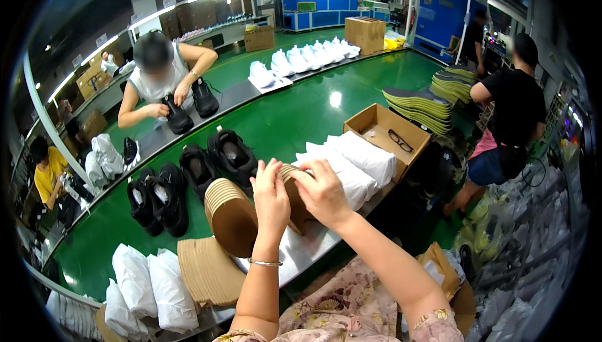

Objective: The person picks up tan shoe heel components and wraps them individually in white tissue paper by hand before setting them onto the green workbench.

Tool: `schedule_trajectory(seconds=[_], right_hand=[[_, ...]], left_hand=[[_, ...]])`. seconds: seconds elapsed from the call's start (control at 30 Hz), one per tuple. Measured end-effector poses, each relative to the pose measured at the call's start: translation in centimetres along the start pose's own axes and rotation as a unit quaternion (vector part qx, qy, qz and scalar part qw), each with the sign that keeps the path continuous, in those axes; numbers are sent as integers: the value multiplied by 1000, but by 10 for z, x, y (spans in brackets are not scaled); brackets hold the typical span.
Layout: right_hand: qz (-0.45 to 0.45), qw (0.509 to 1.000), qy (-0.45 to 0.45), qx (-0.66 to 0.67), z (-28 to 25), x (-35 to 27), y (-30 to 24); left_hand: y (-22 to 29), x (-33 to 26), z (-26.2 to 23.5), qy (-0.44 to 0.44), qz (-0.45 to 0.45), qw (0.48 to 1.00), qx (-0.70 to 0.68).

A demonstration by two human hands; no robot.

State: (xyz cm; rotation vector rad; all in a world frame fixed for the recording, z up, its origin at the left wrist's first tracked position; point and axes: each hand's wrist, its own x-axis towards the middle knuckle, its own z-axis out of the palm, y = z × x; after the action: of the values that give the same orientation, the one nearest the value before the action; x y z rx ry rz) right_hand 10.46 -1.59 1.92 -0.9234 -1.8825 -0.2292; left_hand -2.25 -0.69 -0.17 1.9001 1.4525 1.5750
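My left hand [271, 201], with a bangle at the wrist, and my right hand [323, 194] are raised over the near edge of the green table. Between them is a small stack of curved brown cardboard inserts [298, 207]. The fingers of both hands close on its upper edges, though the left fingertips are partly hidden. Just left of my left hand stands another curved stack of cardboard inserts [231, 216]. A third stack [209, 272] lies nearer me. Black shoes [231, 154] sit beyond the stacks, paper in some of them.
White wrapped bundles [360, 163] lie right of my hands, others [172, 289] at lower left. An open cardboard box [401, 138] holds glasses. Across the green table [326, 107], a co-worker [157, 75] handles black shoes. Insoles [420, 107] are piled at right near a person [517, 104].
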Motion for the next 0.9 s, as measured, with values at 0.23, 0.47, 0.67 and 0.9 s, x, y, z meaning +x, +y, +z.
schedule_trajectory(seconds=[0.23, 0.47, 0.67, 0.9], right_hand=[[-17, 996, -62, -69, 22, 5, 16], [-49, 996, -56, -53, 16, 2, 15], [-81, 994, -47, -50, 15, 0, 13], [-132, 988, -28, -78, 7, -4, 3]], left_hand=[[-28, -1, 9, -45, -29, 986, -160], [-18, 9, 0, -79, -134, 942, -298], [-12, 17, -7, -110, -153, 933, -306], [-17, 20, -5, -102, -124, 957, -240]])
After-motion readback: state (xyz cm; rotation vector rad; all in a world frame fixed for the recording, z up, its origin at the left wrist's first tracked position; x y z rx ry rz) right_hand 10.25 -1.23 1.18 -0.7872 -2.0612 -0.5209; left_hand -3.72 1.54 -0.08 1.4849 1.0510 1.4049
